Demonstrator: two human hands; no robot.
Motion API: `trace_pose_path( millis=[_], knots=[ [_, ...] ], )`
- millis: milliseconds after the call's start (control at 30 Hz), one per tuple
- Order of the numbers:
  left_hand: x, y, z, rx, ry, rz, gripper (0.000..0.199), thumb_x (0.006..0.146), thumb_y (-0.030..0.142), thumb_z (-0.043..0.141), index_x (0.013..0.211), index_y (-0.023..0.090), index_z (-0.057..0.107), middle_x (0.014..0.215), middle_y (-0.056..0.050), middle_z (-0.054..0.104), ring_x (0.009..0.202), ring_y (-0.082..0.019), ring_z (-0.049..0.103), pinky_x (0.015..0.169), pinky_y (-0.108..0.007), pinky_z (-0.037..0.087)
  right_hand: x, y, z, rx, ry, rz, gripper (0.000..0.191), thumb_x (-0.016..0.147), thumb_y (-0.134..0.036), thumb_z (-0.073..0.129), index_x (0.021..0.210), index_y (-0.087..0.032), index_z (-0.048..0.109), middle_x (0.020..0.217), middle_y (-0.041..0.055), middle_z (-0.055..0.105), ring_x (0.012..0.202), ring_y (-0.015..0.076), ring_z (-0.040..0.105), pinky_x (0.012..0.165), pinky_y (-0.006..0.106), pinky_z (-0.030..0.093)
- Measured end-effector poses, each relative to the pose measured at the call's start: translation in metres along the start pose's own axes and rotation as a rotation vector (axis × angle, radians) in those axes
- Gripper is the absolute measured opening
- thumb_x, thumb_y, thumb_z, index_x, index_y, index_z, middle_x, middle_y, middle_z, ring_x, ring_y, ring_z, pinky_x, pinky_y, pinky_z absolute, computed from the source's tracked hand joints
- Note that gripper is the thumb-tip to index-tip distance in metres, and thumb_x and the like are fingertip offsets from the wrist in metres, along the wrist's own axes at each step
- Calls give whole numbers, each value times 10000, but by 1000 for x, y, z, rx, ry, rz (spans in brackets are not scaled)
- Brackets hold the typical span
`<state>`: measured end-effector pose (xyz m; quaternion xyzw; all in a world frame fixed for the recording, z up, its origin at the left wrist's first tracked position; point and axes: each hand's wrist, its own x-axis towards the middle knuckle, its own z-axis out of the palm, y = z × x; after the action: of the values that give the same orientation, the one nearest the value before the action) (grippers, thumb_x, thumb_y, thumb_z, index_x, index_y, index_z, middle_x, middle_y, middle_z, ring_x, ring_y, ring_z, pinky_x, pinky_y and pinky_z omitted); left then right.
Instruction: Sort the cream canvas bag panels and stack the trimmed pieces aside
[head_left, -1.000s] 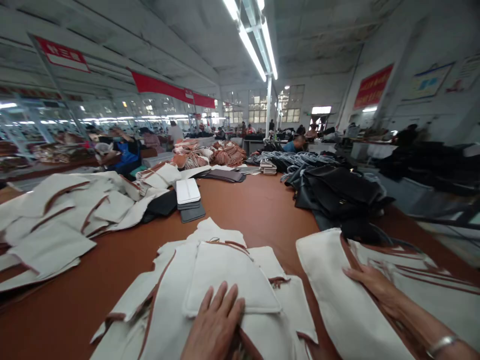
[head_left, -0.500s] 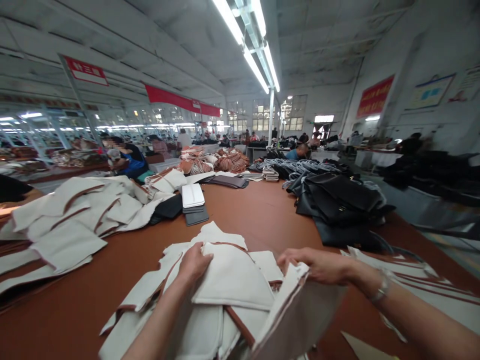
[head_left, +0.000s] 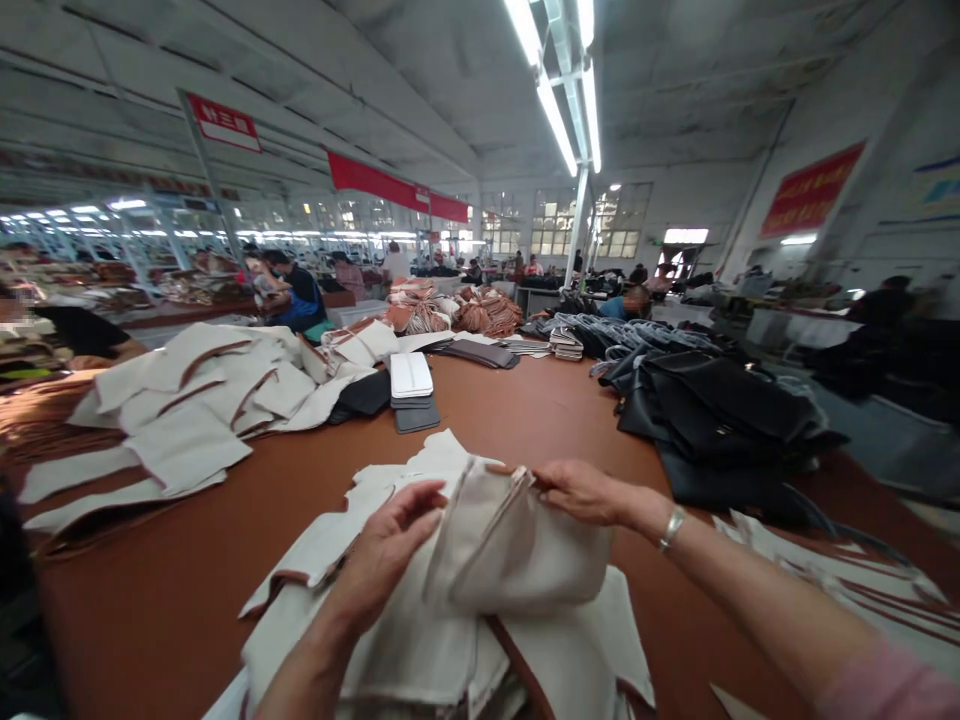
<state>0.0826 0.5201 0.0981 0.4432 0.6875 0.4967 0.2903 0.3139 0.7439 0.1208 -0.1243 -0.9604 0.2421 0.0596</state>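
My right hand [head_left: 581,490] pinches the upper edge of a cream fabric panel [head_left: 540,560], which hangs folded over above the heap. Close to the panel's left side is my left hand [head_left: 397,540], its fingers apart and curved, with nothing visibly held. Beneath both hands lies a loose heap of cream pieces [head_left: 420,660] with brown edges and strips. The panel hides the middle of this heap.
A brown-topped table [head_left: 510,400] spreads around me. Left is another pile of cream pieces [head_left: 187,400]; ahead, a white-topped stack of small panels [head_left: 411,376]. Black bags [head_left: 727,400] lie at the right, near cream strips [head_left: 847,580]. Co-workers [head_left: 296,290] sit farther back.
My right hand has lifted the panel and brought it leftward over the heap. My left hand has let go of the cream piece it held. The view has turned slightly left.
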Motion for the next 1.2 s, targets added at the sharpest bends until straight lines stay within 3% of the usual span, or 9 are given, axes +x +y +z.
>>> trace_pose_path(
  millis=[100,233,367,467,567,733,867,1000,1200],
  knots=[
    [18,-37,-29,403,397,-203,628,787,521,528,1289,145,514,1314,-179,544,1241,-361,495,1074,-484,355,-30,6,-38,-276,166,118,249,933,-199,459,1132,-172,607,1042,87,650,951,213,598,829,287,424],
    [28,-69,-43,382,343,-347,512,677,517,599,995,117,630,1043,-206,670,1132,-443,566,989,-535,412,-51,-6,-34,-582,229,279,333,932,-80,373,1196,-143,565,1016,129,610,853,220,614,728,292,446],
    [21,-72,-40,151,242,-440,389,625,531,651,723,156,618,788,-160,703,856,-394,674,734,-452,530,-48,-35,62,-490,141,251,439,933,-49,333,1312,-160,523,1171,179,593,947,237,623,800,324,492],
    [11,-66,-42,-64,215,-475,372,627,490,674,772,151,620,710,-110,704,704,-300,690,609,-369,542,-46,-56,143,-314,97,251,434,934,-272,529,1362,-209,494,1280,160,571,1104,301,580,911,401,501],
    [-2,-50,-49,-177,315,-419,374,669,436,676,927,175,602,752,-39,711,686,-204,674,600,-280,533,-53,-68,181,-144,103,314,1010,693,-460,777,1528,-262,245,1510,162,362,1298,409,412,1013,520,440],
    [-35,3,-59,-284,324,-299,547,663,421,744,1142,218,576,886,-20,725,719,-220,666,608,-305,545,-65,-57,162,-13,48,280,1028,674,-123,584,1565,-232,82,1461,165,439,1279,340,473,1042,464,414],
    [-64,41,-60,-160,247,-211,569,691,488,723,1188,266,556,1037,-17,711,839,-252,664,671,-329,547,-69,-21,115,184,242,331,895,684,-52,451,1534,-195,209,1329,132,585,1202,278,562,1021,421,436],
    [-82,58,-9,-8,185,-90,443,708,494,664,1063,249,560,1015,-35,684,891,-273,626,750,-351,525,-86,-10,59,470,462,324,737,688,-84,424,1423,-133,399,1315,125,602,1180,239,580,1026,380,447],
    [-84,56,158,-410,35,-7,267,829,425,566,1002,226,524,890,-60,628,859,-233,582,801,-333,470,-114,-76,58,485,414,251,566,926,-329,422,1472,-182,386,1362,127,572,1292,277,501,1106,434,377]
  ],
)
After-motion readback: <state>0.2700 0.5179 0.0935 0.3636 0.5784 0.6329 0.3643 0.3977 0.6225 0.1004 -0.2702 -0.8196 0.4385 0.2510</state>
